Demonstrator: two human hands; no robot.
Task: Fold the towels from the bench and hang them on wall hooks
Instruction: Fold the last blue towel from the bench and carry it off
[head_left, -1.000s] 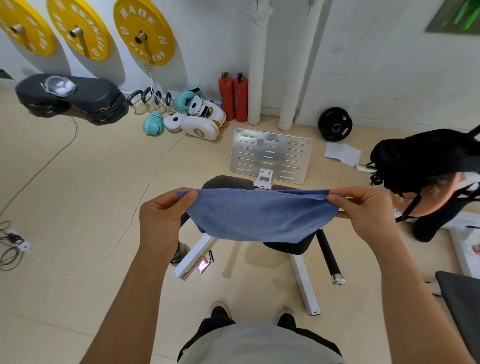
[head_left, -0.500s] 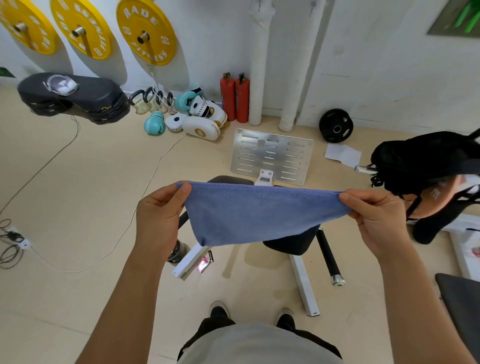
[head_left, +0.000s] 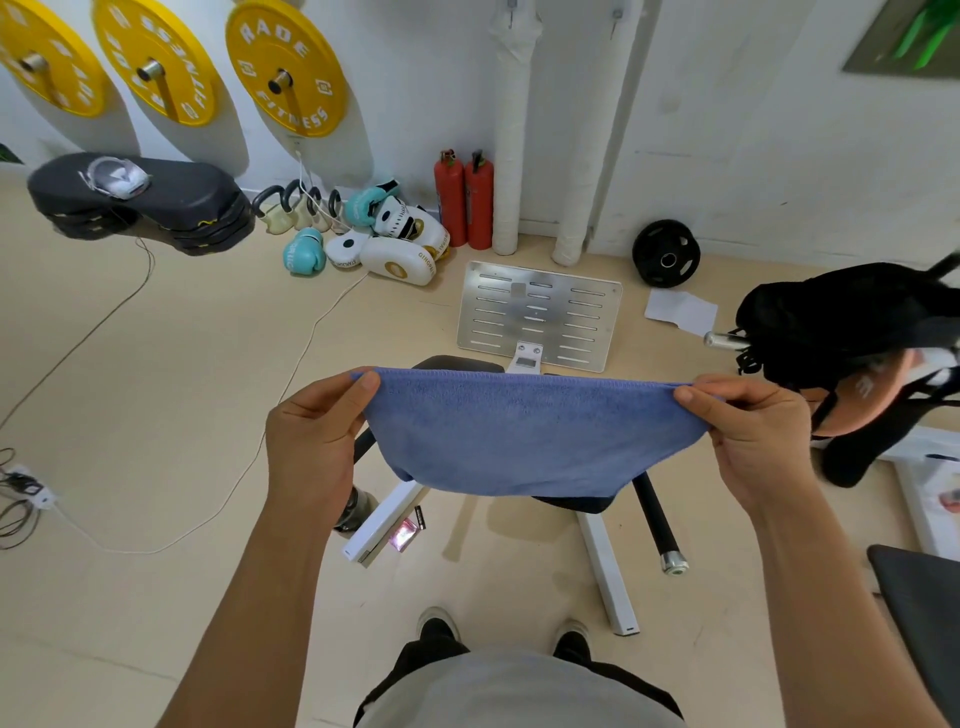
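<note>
Stretching across the middle of the view, the blue towel (head_left: 524, 436) is held taut above the bench (head_left: 457, 364), pinched at nine o'clock by the left hand (head_left: 311, 441) and at three o'clock by the right hand (head_left: 753, 436).

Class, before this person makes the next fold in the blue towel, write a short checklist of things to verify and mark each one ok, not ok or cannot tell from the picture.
1. Left hand pinches one top corner of the blue towel: ok.
2. Right hand pinches the other top corner: ok.
3. Top edge stretched fairly straight between the hands: ok.
4. Towel hangs free above the bench, not caught on it: ok.
5. Lower edge even and flat: not ok, it curves and bunches at the sides.
6. Wall hooks within reach: cannot tell; two small fittings show high on the wall, but what they are is unclear.
</note>
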